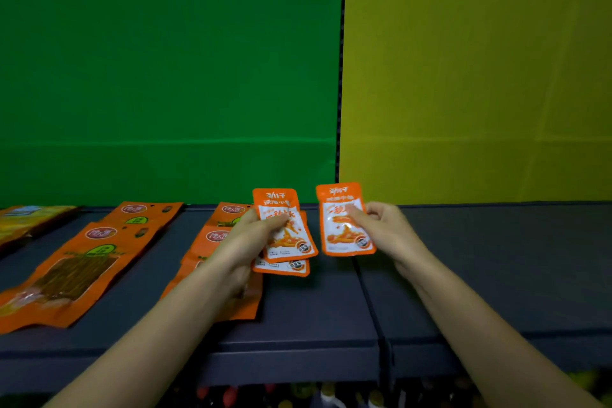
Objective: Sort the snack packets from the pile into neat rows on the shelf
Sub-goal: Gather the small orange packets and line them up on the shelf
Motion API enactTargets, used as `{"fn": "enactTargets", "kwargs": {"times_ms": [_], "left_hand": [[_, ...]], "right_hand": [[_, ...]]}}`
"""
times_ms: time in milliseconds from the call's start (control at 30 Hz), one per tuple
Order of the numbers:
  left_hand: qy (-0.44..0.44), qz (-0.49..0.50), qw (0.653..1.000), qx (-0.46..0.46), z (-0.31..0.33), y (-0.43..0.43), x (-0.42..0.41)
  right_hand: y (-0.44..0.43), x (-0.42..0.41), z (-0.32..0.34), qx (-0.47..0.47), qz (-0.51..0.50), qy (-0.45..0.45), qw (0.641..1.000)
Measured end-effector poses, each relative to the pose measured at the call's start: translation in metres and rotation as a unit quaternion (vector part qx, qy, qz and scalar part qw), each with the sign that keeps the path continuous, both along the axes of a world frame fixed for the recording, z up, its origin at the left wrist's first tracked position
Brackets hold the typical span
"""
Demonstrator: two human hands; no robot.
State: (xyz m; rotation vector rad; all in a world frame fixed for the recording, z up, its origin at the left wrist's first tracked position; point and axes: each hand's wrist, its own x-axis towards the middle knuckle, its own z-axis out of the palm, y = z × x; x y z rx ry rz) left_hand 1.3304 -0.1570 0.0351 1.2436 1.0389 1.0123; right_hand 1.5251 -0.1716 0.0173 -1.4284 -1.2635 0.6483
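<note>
My left hand (246,237) grips a small stack of little orange-and-white snack packets (291,242), thumb across the top one; a second packet shows beneath it. My right hand (384,230) pinches a single matching small packet (344,225), held upright just above the dark shelf (331,308) near its middle seam. Larger orange packets lie flat in rows on the shelf's left half: two in one column (82,268), and two more (215,235) partly hidden under my left forearm.
Yellow packets (23,222) lie at the far left edge. A green back panel (165,76) and a yellow back panel (480,76) stand behind the shelf. The shelf's right half (496,258) is bare. Blurred colourful items sit below the front lip (298,364).
</note>
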Motion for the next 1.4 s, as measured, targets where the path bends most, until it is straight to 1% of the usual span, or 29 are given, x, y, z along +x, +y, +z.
{"fn": "enactTargets", "kwargs": {"times_ms": [67,167,267,433,600,633,700,767,833,900,967,1000,1067,1133,1200,1267,1400], "left_hand": [[0.005,0.007,1.000,-0.016,0.003,-0.001,-0.004],[0.007,0.015,0.999,-0.045,0.006,-0.006,-0.010],[0.019,0.011,0.999,-0.043,0.005,-0.011,-0.011],[0.013,-0.005,0.999,-0.042,0.005,-0.018,-0.014],[0.017,0.001,0.999,-0.043,0.000,-0.024,-0.016],[0.015,0.000,0.999,-0.046,-0.001,-0.025,-0.015],[0.014,-0.006,0.999,-0.046,-0.002,-0.029,-0.013],[0.013,-0.014,0.999,-0.041,-0.004,-0.035,-0.008],[0.006,-0.027,0.999,-0.034,-0.007,-0.041,0.000],[0.007,-0.040,0.999,-0.025,-0.012,-0.050,0.011],[0.006,-0.051,0.998,-0.020,-0.017,-0.056,0.024],[0.002,-0.055,0.998,-0.021,-0.020,-0.059,0.031],[-0.002,-0.067,0.997,-0.030,-0.023,-0.064,0.042],[0.000,-0.078,0.996,-0.035,-0.027,-0.067,0.050],[0.016,-0.077,0.997,-0.014,-0.032,-0.067,0.054],[0.050,-0.058,0.997,0.020,-0.037,-0.063,0.057],[0.168,-0.034,0.981,0.094,-0.044,-0.054,0.064]], "right_hand": [[0.002,0.018,-0.006,-0.029,-0.030,0.006,0.999],[0.011,0.025,-0.020,-0.082,-0.054,-0.028,0.995],[0.017,0.014,-0.032,-0.102,-0.068,-0.103,0.987],[0.018,0.014,-0.033,-0.133,-0.103,-0.216,0.962],[0.021,0.014,-0.039,-0.132,-0.128,-0.297,0.937],[0.022,0.013,-0.039,-0.129,-0.135,-0.302,0.935],[0.017,0.010,-0.035,-0.097,-0.155,-0.273,0.944],[0.005,0.002,-0.026,-0.041,-0.156,-0.201,0.966],[-0.016,-0.009,-0.017,-0.012,-0.099,-0.107,0.989],[-0.041,-0.019,-0.011,-0.026,-0.018,-0.024,0.999],[-0.059,-0.021,-0.016,-0.043,0.030,-0.005,0.999],[-0.065,-0.018,-0.020,-0.048,0.032,0.000,0.998],[-0.071,-0.007,-0.024,-0.051,0.023,0.022,0.998],[-0.076,0.008,-0.025,-0.048,0.013,0.070,0.996],[-0.081,0.024,-0.023,-0.032,-0.008,0.115,0.993],[-0.085,0.039,-0.021,-0.024,-0.043,0.131,0.990],[-0.086,0.064,-0.019,-0.037,-0.076,0.128,0.988]]}}
